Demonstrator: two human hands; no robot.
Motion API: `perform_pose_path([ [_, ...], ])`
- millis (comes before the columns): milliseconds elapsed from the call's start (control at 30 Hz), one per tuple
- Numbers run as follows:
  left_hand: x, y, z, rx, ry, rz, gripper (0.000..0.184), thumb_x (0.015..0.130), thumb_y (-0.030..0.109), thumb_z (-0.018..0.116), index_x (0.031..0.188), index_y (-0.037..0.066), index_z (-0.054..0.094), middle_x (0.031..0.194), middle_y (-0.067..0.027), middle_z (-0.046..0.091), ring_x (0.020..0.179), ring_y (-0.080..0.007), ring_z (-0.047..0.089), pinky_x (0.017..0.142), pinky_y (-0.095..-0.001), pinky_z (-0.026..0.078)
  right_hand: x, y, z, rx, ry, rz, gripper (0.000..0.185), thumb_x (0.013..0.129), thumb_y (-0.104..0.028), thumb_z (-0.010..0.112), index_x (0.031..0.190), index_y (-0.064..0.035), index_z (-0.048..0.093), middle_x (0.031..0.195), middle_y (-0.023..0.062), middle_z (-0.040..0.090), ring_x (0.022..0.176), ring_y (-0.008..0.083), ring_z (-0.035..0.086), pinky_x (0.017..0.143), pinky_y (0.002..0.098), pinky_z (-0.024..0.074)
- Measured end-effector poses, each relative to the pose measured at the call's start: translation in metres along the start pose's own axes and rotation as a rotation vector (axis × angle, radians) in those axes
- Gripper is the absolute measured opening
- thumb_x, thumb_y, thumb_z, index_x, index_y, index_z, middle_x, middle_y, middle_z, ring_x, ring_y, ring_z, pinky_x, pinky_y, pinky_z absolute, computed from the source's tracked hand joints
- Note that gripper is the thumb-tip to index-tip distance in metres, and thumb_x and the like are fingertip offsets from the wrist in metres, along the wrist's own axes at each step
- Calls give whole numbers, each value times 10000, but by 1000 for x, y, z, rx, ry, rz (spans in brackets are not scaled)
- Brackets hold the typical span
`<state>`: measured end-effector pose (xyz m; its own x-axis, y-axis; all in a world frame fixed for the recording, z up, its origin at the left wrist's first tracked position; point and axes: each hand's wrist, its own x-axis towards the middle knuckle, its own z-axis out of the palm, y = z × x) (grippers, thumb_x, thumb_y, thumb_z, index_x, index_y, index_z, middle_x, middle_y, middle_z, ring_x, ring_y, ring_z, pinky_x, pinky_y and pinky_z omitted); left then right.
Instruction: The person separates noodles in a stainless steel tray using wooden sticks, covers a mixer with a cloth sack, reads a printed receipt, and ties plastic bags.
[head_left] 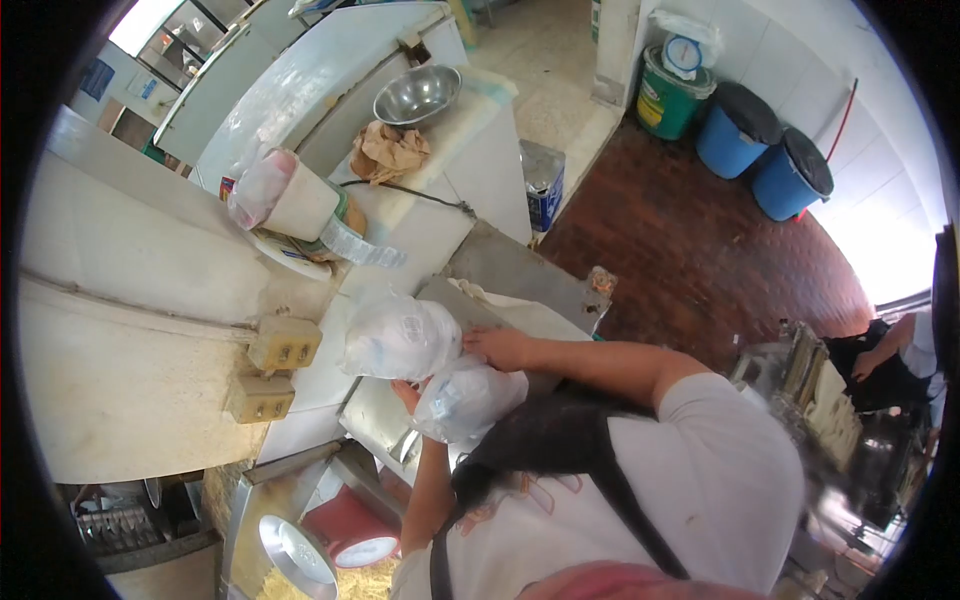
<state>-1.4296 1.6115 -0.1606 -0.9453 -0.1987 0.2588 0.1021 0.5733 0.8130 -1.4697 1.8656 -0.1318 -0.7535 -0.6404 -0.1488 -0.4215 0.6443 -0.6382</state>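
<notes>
Two clear, crinkled plastic bags with whitish contents sit close together in front of my chest. The farther plastic bag (398, 336) rests at the counter's edge, and the nearer plastic bag (468, 398) is by my apron. From above, my right hand (494, 347) reaches in, its curled fingers pressed to the plastic where the bags meet. My left hand (407, 394) comes up from below and is at the nearer bag's side. That bag covers most of it, so only some fingers show. What the bags hold cannot be made out.
On the tiled counter are a steel bowl (417, 95), crumpled brown paper (389, 152) and a white container (302, 203). Wall outlets (285, 343) are at left. A red scale (350, 527) is below. Blue bins (735, 140) line the far wall. Another person's arm (885, 347) is at right.
</notes>
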Motion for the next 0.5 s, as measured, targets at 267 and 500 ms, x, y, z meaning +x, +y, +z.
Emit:
perform_pose_path([
  [267,-2,1,0,-33,3,-40,676,877,214,738,1410,-21,393,1347,-215,429,1174,-347,518,908,-414,496,-2,-3,-6,-28,47,-42,532,810,-75,649,1337,-35,588,1489,149,511,1386,352,469,1135,426,418],
  [500,-4,7,-4,-300,36,-207,697,889,238,732,1431,-24,381,1376,-228,421,1202,-364,515,932,-424,503,12,7,0,-43,6,-57,475,809,-71,644,1283,-75,629,1415,138,569,1330,335,523,1048,438,484],
])
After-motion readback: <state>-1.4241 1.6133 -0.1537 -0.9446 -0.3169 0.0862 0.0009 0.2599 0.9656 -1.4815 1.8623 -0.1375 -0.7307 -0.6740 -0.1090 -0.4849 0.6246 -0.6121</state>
